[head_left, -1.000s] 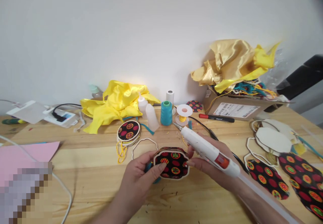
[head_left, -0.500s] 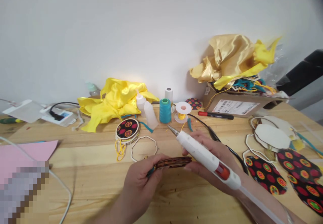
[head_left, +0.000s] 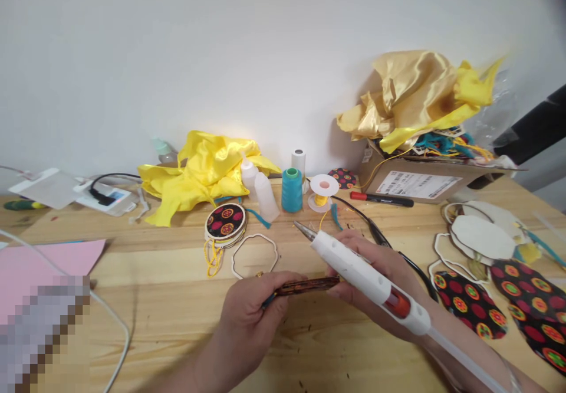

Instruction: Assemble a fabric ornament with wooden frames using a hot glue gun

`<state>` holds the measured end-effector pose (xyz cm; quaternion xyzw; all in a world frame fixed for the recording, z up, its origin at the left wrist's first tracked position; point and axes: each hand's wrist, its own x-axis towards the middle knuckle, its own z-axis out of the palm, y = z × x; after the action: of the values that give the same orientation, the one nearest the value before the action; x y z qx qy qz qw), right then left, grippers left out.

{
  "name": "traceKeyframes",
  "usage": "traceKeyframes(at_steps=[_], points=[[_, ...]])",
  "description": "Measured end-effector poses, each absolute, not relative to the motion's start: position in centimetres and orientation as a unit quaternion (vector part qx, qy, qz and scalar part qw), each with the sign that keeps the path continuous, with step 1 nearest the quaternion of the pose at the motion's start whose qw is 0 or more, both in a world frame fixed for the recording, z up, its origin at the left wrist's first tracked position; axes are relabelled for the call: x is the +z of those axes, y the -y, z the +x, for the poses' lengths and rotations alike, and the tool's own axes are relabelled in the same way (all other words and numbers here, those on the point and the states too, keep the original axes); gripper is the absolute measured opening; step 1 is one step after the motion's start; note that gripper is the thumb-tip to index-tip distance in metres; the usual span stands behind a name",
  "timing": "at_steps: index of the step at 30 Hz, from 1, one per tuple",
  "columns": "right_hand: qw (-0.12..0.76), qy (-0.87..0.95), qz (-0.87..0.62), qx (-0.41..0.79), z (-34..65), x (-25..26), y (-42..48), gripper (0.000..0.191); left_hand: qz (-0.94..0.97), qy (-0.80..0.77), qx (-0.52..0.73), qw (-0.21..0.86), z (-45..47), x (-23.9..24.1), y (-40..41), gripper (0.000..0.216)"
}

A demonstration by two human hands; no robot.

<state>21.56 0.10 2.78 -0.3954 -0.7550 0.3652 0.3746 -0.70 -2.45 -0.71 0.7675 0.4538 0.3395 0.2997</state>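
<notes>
In the head view, my left hand grips the left end of a thin, dark layered piece, held edge-on above the table. A bit of blue shows beside my left fingers. My right hand holds a white hot glue gun, with a clear glue stick trailing from its back. The nozzle points up and to the left, apart from the layered piece. My right fingertips also touch the piece's right end. Just beyond my left hand lies a thin wooden ring, beside a round patterned piece with yellow cord.
Behind stand a teal thread cone, white squeeze bottles, a ribbon spool and yellow satin. To the right are a cardboard box, a marker and patterned fabric pieces. A white cable crosses the left side.
The layers of the dark piece look pressed closer together between my hands. The view has shifted slightly; both hands keep nearly the same hold.
</notes>
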Motion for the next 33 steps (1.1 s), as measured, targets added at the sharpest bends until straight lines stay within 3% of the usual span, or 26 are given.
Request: traceKeyframes(at_steps=[7, 12, 20, 27, 33], points=[[0.387, 0.741, -0.405, 0.370, 21.2, 2.8, -0.2, 0.015, 0.737, -0.461, 0.333, 0.365, -0.1, 0.1, 2.2, 0.022], [0.357, 0.735, -0.430, 0.384, 21.5, 2.2, -0.3, 0.017, 0.714, -0.453, 0.337, 0.413, -0.1, 0.1, 2.1, 0.024], [0.332, 0.731, -0.423, 0.420, 21.6, 2.0, -0.2, 0.036, 0.750, -0.452, 0.309, 0.371, -0.1, 0.2, 2.2, 0.024], [0.364, 0.756, -0.378, 0.390, 20.8, 2.2, 0.2, 0.027, 0.777, -0.453, 0.291, 0.327, 0.2, -0.4, 2.7, 0.030], [0.363, 0.770, -0.369, 0.373, 20.8, 1.7, 0.0, 0.019, 0.701, -0.448, 0.324, 0.450, 0.6, -1.2, 3.1, 0.032]])
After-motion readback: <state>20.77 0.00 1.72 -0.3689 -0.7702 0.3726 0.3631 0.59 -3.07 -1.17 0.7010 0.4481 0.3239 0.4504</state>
